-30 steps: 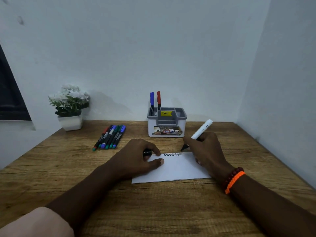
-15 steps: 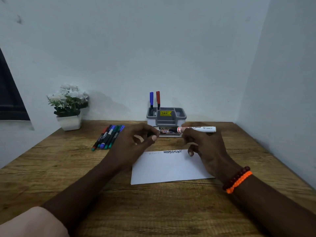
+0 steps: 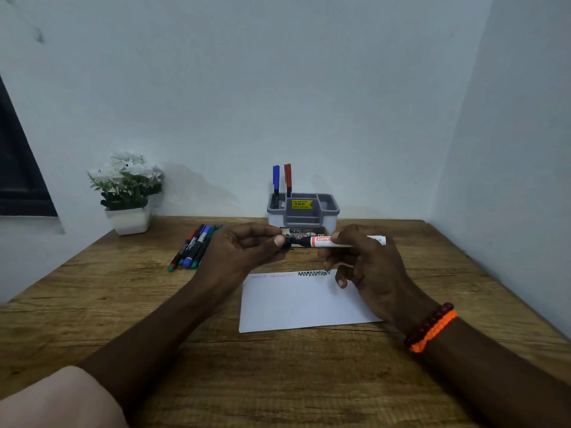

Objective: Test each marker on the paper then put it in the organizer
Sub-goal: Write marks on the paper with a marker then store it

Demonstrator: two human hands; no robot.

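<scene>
A white marker (image 3: 343, 240) with an orange label lies level in the air above the paper. My right hand (image 3: 367, 261) grips its barrel. My left hand (image 3: 244, 248) pinches its black cap (image 3: 290, 241), which sits on the marker's tip end. The white paper (image 3: 302, 304) lies on the table under both hands, with three scribble patches along its top edge. Behind the hands stands the grey organizer (image 3: 304, 211), holding a blue marker (image 3: 276, 183) and a red marker (image 3: 288, 180) upright in its left slot. Several markers (image 3: 193, 248) lie in a row at the left.
A white pot with white flowers (image 3: 128, 193) stands at the back left of the wooden table (image 3: 278, 372). Walls close the back and the right side. A dark window frame (image 3: 18, 168) shows at the far left.
My right hand lifted the marker off the paper and turned it level. My left hand left the paper with the cap and brought it onto the marker's tip.
</scene>
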